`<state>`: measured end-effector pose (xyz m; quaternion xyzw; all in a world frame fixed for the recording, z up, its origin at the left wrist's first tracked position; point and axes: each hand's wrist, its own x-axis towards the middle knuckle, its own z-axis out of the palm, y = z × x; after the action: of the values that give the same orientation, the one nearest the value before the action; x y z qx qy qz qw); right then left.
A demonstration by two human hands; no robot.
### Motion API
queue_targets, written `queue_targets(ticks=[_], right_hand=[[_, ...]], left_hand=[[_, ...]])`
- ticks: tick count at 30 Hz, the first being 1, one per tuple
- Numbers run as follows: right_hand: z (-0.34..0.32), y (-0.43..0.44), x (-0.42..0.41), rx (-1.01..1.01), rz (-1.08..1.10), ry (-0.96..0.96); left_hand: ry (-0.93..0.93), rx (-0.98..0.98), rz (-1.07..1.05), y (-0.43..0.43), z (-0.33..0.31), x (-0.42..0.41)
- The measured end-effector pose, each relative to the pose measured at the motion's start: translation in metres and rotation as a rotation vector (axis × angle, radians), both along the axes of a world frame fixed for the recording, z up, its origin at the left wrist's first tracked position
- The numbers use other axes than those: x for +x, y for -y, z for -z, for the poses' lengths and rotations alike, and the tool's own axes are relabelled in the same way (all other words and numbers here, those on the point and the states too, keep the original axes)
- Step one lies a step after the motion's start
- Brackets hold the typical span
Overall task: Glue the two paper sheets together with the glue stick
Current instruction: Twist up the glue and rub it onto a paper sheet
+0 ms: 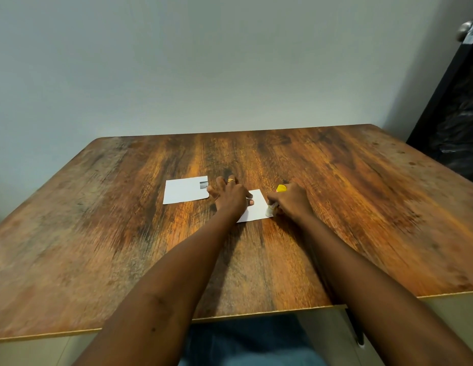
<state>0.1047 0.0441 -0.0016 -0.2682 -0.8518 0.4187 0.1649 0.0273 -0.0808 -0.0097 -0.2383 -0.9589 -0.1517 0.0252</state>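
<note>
Two white paper sheets lie on the wooden table point(335, 207). The left sheet point(184, 191) lies flat with a small grey picture at its right edge. My left hand point(230, 198) presses flat, fingers spread, on the left part of the right sheet point(256, 211). My right hand point(292, 200) grips a glue stick point(272, 209) with a yellow end showing above the fist. Its whitish tip touches the right sheet's right edge. Part of that sheet is hidden under my left hand.
A pale wall stands behind the table's far edge. A dark door point(457, 114) with a metal knob point(465, 29) is at the right. My lap in blue cloth point(251, 344) shows below the table's near edge.
</note>
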Motion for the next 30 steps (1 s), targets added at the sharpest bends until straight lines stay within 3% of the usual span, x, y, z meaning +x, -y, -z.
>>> queue_targets(ticks=[4, 10, 18, 24, 27, 30], right_hand=[[-0.003, -0.001, 0.005, -0.129, 0.038, -0.081], [0.001, -0.009, 0.019, -0.697, 0.084, -0.406], [0.004, -0.029, 0.025, -0.931, 0.168, -0.611], [0.010, -0.040, 0.021, -0.747, 0.239, -0.666], [0.012, -0.040, 0.017, -0.576, 0.269, -0.636], [0.018, -0.043, 0.014, -0.535, 0.272, -0.573]], left_hand=[[-0.005, -0.008, 0.007, 0.000, -0.001, 0.001], [0.017, 0.035, -0.002, 0.001, 0.000, 0.003], [-0.013, 0.045, 0.004, 0.002, 0.000, 0.001], [-0.025, 0.056, 0.020, 0.001, 0.000, 0.003], [-0.014, 0.078, 0.027, -0.003, 0.000, 0.008], [-0.022, 0.108, 0.024, -0.008, -0.001, 0.012]])
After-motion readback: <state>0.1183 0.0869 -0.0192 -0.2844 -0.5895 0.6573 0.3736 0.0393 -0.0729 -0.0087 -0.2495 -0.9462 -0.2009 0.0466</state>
